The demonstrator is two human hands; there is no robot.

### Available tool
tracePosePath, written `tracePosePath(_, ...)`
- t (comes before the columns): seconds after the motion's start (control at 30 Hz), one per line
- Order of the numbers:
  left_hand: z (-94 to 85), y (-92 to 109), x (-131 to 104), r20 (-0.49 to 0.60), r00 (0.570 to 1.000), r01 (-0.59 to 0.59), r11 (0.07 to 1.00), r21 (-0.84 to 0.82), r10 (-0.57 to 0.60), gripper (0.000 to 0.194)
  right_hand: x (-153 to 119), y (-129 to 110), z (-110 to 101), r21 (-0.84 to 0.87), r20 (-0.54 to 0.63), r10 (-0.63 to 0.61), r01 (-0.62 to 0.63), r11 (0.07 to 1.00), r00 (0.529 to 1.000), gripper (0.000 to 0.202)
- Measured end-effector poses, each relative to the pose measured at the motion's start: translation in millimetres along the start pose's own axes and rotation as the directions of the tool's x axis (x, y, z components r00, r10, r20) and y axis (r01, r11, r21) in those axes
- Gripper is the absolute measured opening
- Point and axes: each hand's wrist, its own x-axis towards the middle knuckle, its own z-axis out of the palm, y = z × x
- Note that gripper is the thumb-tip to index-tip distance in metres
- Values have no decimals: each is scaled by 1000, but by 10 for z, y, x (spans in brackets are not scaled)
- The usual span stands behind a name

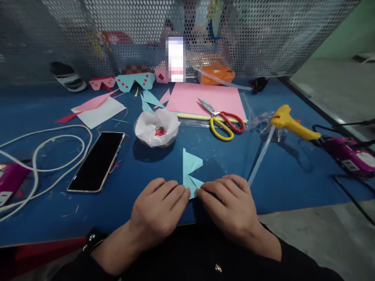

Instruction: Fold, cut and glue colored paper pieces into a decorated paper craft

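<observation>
Plainly, in the head view, a notched piece of light-blue paper (191,160) is held at the near side of the blue table (281,187), between the two hands. Its near end is gripped from the left by the bunched fingertips of the left hand (162,205) and from the right by those of the right hand (230,205); both hands are kept narrow, with a slim gap between them. The thumbs are hidden, so how the underside is supported cannot be told.

A tear might be started at the notch on the right, where the paper is narrowed, if the hands were pulled apart. A crooked crease could be caused by uneven pressure, since the far end is left unheld.

Near the right hand, a clear glue stick (261,156) is pointed toward the near side from the yellow glue gun (293,124); it could be knocked by a rightward sweep. Whether the gun is heated cannot be told. Farther off, the scissors (215,113) are rested partly on a pink sheet (205,95), and they could be nudged by a far reach. The white-lined bowl (143,127), far of the left hand, could be tipped by a careless sleeve, and its small red pieces spilled.
</observation>
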Motion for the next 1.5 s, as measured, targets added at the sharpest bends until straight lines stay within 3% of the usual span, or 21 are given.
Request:
tracePosePath(0.23,-73,-13,-49,119,977,198,962,-187,-178,16,24,3,9,61,81,71,-76,995,994,17)
tracePosePath(0.63,-49,-85,-43,234,922,382,831,-405,-310,12,67,-90,28,215,128,267,-289,933,955,17)
tracePosePath(0.9,-45,-123,-1,262,912,405,798,-446,-316,9,68,-82,48,272,151,293,-324,906,944,14)
tracePosePath(1.2,-14,-89,3,355,824,561,728,-395,-442,9,78,-92,27,277,177,315,-354,893,932,13)
tracePosePath(1.5,31,-61,29,331,807,586,730,-351,-489,11,78,-89,64,208,203,315,-355,911,927,15)
